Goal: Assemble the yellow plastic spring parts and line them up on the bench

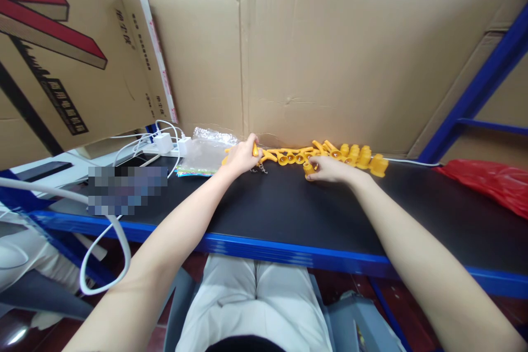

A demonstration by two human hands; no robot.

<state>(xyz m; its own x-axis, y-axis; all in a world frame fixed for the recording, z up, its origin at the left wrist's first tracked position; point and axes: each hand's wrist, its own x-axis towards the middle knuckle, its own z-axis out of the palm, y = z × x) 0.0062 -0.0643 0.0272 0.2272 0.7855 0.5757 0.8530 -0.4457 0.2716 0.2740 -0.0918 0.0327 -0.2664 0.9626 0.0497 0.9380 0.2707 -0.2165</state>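
At the back of the black tabletop, my left hand is closed round a yellow plastic handle-like piece, whose end shows above the fingers. Small metal chains lie beside that hand. My right hand grips a yellow cup-shaped plastic piece at the front of the row. Between and behind the hands runs a line of yellow bell-like pieces with open ends facing me. Further right, several yellow cup-shaped pieces stand close together. Yellow sticks lie behind them.
Clear plastic bags lie left of my left hand. White chargers and cables crowd the left end, near a blurred-out object. A cardboard wall closes the back. A red plastic bag lies right. A blue edge runs in front.
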